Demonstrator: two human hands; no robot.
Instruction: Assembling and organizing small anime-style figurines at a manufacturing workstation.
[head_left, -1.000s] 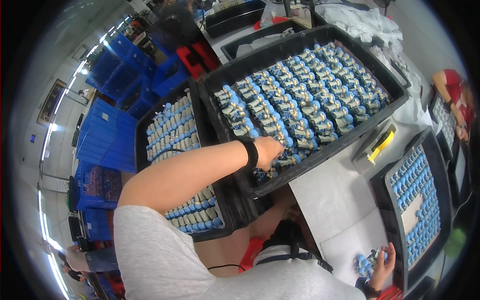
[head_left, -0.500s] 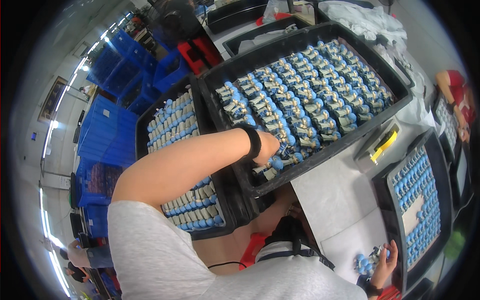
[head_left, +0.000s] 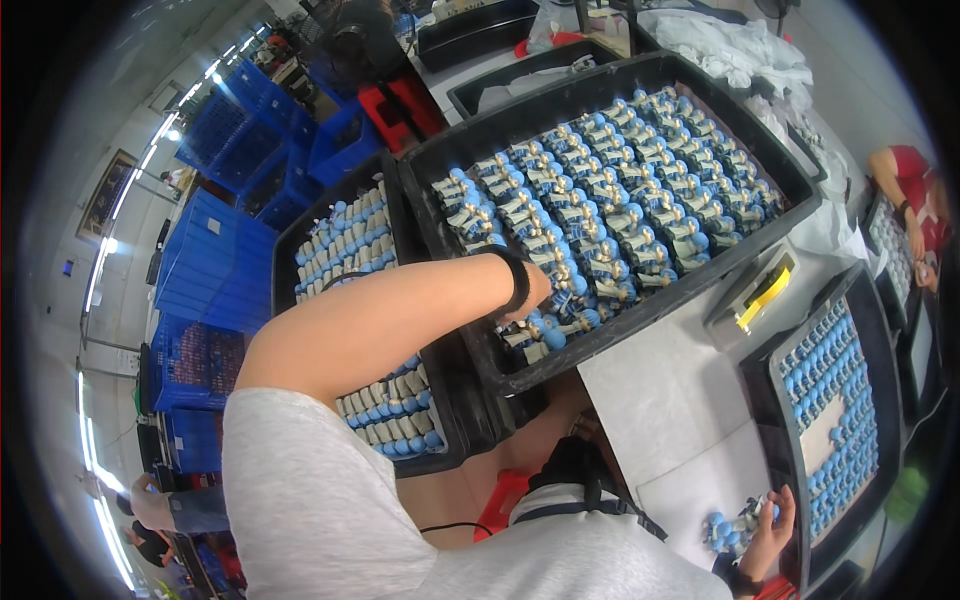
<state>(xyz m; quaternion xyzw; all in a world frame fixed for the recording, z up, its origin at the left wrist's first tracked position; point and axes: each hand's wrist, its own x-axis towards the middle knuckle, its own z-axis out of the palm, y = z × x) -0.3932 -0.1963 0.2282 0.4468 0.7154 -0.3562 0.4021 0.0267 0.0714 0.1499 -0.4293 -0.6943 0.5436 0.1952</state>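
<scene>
Shifted leftward: my left hand point(head_left: 528, 295) in one large tray point(head_left: 660, 303), fingers' state hidden. Right of it: my right hand point(head_left: 768, 540), half-curled by several figurines point(head_left: 721, 535).

Table point(head_left: 640, 400): pale grey top, from where I stand. Directly on it: a grey block with a yellow strip point(head_left: 765, 300); near the lower end, a loose cluster of small blue-headed figures point(head_left: 720, 532). A black tray point(head_left: 781, 430) borders its right side; a larger tray point(head_left: 580, 348) adjoins the left, support hidden.
</scene>
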